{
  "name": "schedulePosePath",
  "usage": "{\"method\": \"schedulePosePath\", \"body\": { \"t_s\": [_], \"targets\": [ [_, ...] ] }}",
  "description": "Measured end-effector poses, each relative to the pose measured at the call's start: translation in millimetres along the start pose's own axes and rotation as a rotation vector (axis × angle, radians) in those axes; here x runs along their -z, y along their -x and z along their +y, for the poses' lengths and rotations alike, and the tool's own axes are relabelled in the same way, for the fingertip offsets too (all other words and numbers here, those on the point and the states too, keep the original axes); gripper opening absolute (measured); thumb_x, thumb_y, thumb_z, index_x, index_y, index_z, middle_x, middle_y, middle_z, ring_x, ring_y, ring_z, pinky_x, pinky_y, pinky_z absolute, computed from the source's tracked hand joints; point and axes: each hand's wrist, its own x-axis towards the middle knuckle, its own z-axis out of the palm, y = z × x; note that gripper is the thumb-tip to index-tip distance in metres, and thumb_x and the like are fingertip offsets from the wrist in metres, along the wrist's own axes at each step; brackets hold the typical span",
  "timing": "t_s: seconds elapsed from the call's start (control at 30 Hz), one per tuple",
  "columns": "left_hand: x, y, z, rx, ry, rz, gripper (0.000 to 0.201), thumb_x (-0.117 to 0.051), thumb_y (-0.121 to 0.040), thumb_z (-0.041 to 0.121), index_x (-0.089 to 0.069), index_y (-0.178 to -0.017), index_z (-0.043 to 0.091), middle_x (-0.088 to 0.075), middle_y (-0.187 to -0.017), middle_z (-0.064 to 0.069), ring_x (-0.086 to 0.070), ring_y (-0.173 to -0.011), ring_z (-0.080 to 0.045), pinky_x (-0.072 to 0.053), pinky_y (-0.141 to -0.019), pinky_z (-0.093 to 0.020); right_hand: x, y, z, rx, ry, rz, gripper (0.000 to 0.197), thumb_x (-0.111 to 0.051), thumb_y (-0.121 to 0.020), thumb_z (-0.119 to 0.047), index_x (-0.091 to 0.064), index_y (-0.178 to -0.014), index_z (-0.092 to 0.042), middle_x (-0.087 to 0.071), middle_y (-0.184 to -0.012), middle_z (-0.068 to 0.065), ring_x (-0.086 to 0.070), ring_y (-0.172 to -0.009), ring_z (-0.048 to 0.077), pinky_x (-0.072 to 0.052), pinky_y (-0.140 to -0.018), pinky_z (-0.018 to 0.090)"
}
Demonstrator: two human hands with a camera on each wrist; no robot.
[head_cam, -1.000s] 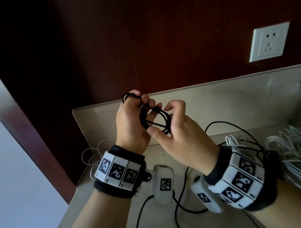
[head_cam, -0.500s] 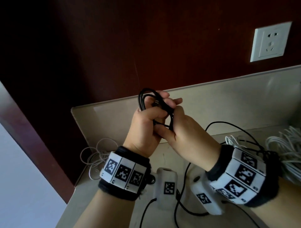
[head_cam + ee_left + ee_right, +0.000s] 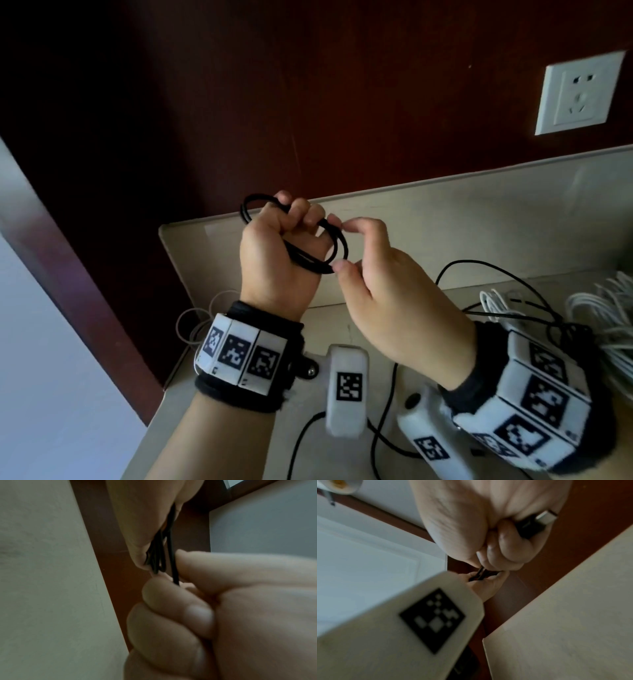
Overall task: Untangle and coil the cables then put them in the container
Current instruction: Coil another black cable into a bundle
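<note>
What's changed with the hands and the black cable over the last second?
The right hand pulled back from the black cable coil, from clasping it half a second ago to pinching its right edge. The left hand still grips the coil. White cables on the counter unchanged.

Black cable [image 3: 310, 246], coiled, held up in the fingers.
Thin loops run through the left hand's [image 3: 277, 253] curled fingers, one loop sticking out above the knuckles; the right thumb and forefinger touch the other end. A silver-tipped plug [image 3: 537, 522], probably USB, pokes from the fist.
</note>
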Motion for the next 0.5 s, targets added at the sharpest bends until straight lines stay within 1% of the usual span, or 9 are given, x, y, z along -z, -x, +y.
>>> {"method": "schedulePosePath", "body": {
  "t_s": [0.1,0.17,0.2,0.27,0.3,0.37,0.43,0.47,0.5],
  "targets": [
    [2.9,-0.7,1.5,-0.015,0.028,0.049,0.026,-0.032,-0.068,-0.004,-0.042,-0.084,0.014,-0.038,-0.069,0.002,-0.042,-0.060,-0.014,-0.046,-0.067,-0.032,2.1,-2.0,3.2,-0.041,-0.062,-0.039,0.031,-0.050,-0.100,-0.030,-0.044,-0.127,-0.016,-0.044,-0.047,-0.008,-0.046,-0.043,0.007,-0.034,-0.043,0.022],
    [2.7,-1.6,0.7,-0.009,0.050,0.058,0.026,-0.031,-0.068,-0.004,-0.041,-0.082,0.014,-0.040,-0.070,0.001,-0.045,-0.059,-0.015,-0.048,-0.066,-0.032,10.7,-5.6,6.3,-0.089,-0.037,-0.081,0.022,-0.051,-0.099,-0.036,-0.055,-0.108,-0.017,-0.047,-0.050,-0.007,-0.044,-0.042,0.007,-0.034,-0.044,0.020],
    [1.7,-1.9,0.2,-0.011,0.070,0.061,0.025,-0.030,-0.071,-0.005,-0.041,-0.081,0.014,-0.042,-0.070,0.000,-0.048,-0.060,-0.016,-0.050,-0.069,-0.033,15.0,-7.5,7.9,-0.118,-0.025,-0.105,0.029,-0.050,-0.099,-0.040,-0.060,-0.097,-0.013,-0.046,-0.051,-0.007,-0.041,-0.042,0.008,-0.034,-0.045,0.019],
    [0.1,-3.4,-1.4,-0.040,0.092,0.071,0.024,-0.027,-0.084,-0.005,-0.041,-0.081,0.014,-0.046,-0.072,-0.002,-0.056,-0.066,-0.019,-0.055,-0.083,-0.038,21.0,-10.9,10.7,-0.154,-0.080,-0.168,0.045,-0.048,-0.099,-0.042,-0.062,-0.081,-0.002,-0.039,-0.050,-0.003,-0.033,-0.041,0.009,-0.029,-0.043,0.020],
    [-0.9,-4.4,-2.3,-0.065,0.089,0.079,0.025,-0.027,-0.090,-0.004,-0.042,-0.082,0.014,-0.049,-0.073,-0.003,-0.061,-0.072,-0.021,-0.054,-0.092,-0.041,23.1,-11.5,10.8,-0.160,-0.160,-0.206,0.047,-0.047,-0.101,-0.039,-0.063,-0.077,-0.002,-0.035,-0.050,-0.001,-0.030,-0.041,0.008,-0.026,-0.044,0.020],
    [-2.1,-6.6,-4.2,-0.100,0.064,0.111,0.024,-0.029,-0.098,0.000,-0.043,-0.084,0.013,-0.053,-0.075,-0.005,-0.067,-0.082,-0.024,-0.050,-0.102,-0.043,23.5,-9.9,7.8,-0.154,-0.329,-0.320,0.041,-0.045,-0.103,-0.032,-0.068,-0.076,-0.012,-0.031,-0.050,-0.002,-0.028,-0.041,0.008,-0.026,-0.046,0.022],
    [-4.7,-7.6,-6.6,-0.097,0.075,0.133,0.023,-0.031,-0.101,0.002,-0.045,-0.085,0.011,-0.055,-0.076,-0.007,-0.069,-0.086,-0.026,-0.049,-0.103,-0.042,17.4,-8.0,4.6,-0.116,-0.388,-0.411,0.037,-0.047,-0.103,-0.028,-0.072,-0.078,-0.018,-0.029,-0.047,-0.007,-0.028,-0.040,0.005,-0.026,-0.045,0.015],
    [-7.0,-6.6,-7.3,-0.082,0.102,0.124,0.024,-0.031,-0.101,0.002,-0.045,-0.084,0.011,-0.055,-0.075,-0.007,-0.069,-0.086,-0.026,-0.049,-0.103,-0.042,13.7,-8.1,5.2,-0.107,-0.383,-0.433,0.035,-0.049,-0.102,-0.029,-0.073,-0.078,-0.018,-0.030,-0.046,-0.009,-0.029,-0.040,0.005,-0.026,-0.045,0.014],
    [-9.3,-4.4,-7.7,-0.060,0.125,0.109,0.024,-0.030,-0.101,0.003,-0.044,-0.082,0.012,-0.054,-0.073,-0.006,-0.070,-0.086,-0.026,-0.048,-0.105,-0.042,10.9,-8.9,6.4,-0.106,-0.368,-0.441,0.035,-0.053,-0.101,-0.031,-0.073,-0.076,-0.017,-0.033,-0.046,-0.009,-0.031,-0.041,0.005,-0.026,-0.046,0.016]
  ]
}}
